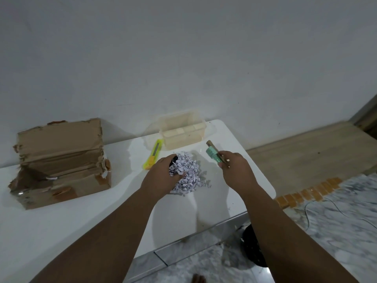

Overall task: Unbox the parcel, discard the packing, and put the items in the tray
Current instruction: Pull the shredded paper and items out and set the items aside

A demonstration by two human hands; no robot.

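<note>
A torn cardboard parcel (61,162) lies on the left of the white table (61,217). A heap of shredded white paper packing (188,176) sits mid-table. My left hand (161,176) grips a clump of that shredded paper, with something dark showing between the fingers. My right hand (234,168) holds a mint-green item together with a thin brown stick-like item (213,155) above the table, to the right of the heap. A clear plastic tray (181,131) stands at the table's far edge, just beyond both hands.
A yellow utility knife (154,155) lies between the tray and the parcel. A dark bin (253,246) stands on the marble floor below the table's right edge. A wall runs close behind the table. A cable lies on the floor at right.
</note>
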